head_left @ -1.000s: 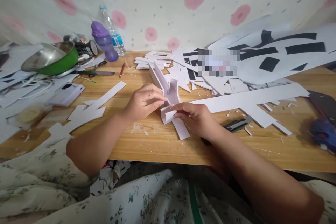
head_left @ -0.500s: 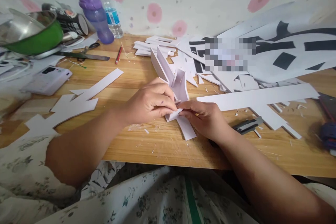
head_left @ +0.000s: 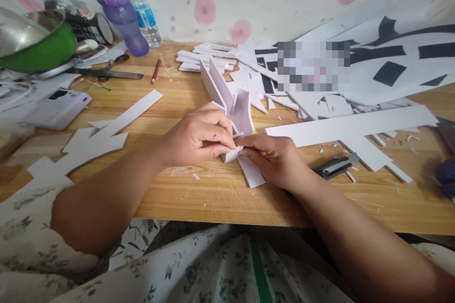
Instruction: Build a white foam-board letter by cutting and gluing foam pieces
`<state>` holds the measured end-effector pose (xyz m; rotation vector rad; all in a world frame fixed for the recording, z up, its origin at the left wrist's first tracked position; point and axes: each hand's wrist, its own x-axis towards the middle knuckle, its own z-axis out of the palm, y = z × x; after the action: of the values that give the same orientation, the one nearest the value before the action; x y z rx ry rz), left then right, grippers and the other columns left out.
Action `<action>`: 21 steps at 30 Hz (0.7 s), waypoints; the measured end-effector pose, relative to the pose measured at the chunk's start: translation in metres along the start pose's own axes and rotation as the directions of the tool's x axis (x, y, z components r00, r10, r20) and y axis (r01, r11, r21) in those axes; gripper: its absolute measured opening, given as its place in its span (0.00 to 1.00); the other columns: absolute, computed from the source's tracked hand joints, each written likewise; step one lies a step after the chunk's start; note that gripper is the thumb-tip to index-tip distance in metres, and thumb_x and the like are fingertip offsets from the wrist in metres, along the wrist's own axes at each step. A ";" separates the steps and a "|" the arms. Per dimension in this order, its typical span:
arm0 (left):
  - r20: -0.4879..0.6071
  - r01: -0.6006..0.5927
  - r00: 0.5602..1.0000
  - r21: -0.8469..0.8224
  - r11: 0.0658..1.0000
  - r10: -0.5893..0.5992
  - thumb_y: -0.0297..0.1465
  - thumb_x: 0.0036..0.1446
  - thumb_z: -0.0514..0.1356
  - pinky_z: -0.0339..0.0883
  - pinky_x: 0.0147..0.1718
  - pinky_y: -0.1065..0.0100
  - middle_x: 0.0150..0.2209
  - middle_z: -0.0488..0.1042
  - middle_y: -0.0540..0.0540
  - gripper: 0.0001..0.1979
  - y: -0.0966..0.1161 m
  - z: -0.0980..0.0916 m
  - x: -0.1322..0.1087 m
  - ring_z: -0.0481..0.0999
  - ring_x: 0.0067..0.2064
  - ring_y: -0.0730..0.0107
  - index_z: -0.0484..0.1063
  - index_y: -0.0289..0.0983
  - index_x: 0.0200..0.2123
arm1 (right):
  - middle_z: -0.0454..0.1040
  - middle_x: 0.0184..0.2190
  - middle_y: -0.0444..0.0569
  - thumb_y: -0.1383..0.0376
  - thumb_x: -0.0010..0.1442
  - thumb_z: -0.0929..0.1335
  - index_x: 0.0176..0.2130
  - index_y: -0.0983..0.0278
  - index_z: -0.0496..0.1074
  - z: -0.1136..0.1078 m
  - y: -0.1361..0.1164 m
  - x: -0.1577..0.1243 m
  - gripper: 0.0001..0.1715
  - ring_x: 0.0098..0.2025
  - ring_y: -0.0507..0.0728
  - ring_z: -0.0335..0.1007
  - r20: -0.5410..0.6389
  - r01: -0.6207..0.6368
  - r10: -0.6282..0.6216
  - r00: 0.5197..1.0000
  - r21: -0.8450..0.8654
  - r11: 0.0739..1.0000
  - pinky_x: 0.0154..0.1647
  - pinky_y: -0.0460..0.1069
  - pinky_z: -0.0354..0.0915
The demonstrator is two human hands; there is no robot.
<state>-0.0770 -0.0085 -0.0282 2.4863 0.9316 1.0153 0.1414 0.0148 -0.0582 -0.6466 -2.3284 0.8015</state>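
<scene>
A white foam-board model [head_left: 243, 111] with upright strip walls and a curved side sits on the wooden table in front of me. My left hand [head_left: 204, 135] pinches a small wall at its near end from the left, thumb and fingers together. From the right, my right hand [head_left: 272, 154] pinches the same near end, its fingertips almost meeting those of the left. A flat white strip [head_left: 251, 173] of the model sticks out toward me below the right fingers. The fingertips hide part of the joint between the pieces.
Right of my hands lie a utility knife [head_left: 336, 166] and a long white board piece [head_left: 351, 125]. Cut board [head_left: 95, 144] lies left. Farther back are a red pencil [head_left: 155, 71], scissors [head_left: 113, 62], a purple bottle [head_left: 121, 14], a green bowl [head_left: 42, 49] and scraps [head_left: 208, 59].
The view has shifted slightly, so the things on the table appear a little higher and the left ones farther left. Both hands keep their pinch on the foam-board model.
</scene>
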 end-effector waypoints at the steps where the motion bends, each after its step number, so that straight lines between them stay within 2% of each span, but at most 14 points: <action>1: 0.007 0.008 1.000 0.002 1.000 -0.008 0.29 0.55 0.61 0.66 0.41 0.62 0.31 0.76 0.47 0.06 0.000 0.000 0.000 0.72 0.37 0.67 0.78 0.44 0.29 | 0.79 0.39 0.44 0.68 0.62 0.64 0.44 0.60 0.74 0.000 0.000 0.000 0.12 0.37 0.53 0.75 0.001 -0.003 0.003 1.000 0.001 1.000 0.38 0.46 0.67; 21: 0.012 0.038 0.999 0.007 0.999 -0.038 0.30 0.54 0.61 0.67 0.41 0.61 0.31 0.76 0.46 0.05 0.003 -0.001 0.001 0.73 0.37 0.66 0.78 0.44 0.29 | 0.79 0.39 0.44 0.69 0.62 0.64 0.45 0.60 0.74 0.001 -0.002 0.001 0.13 0.36 0.53 0.75 -0.006 0.027 -0.027 1.000 -0.052 0.998 0.39 0.46 0.67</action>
<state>-0.0752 -0.0100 -0.0256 2.4677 0.9769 0.9857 0.1397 0.0138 -0.0576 -0.6375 -2.3533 0.7282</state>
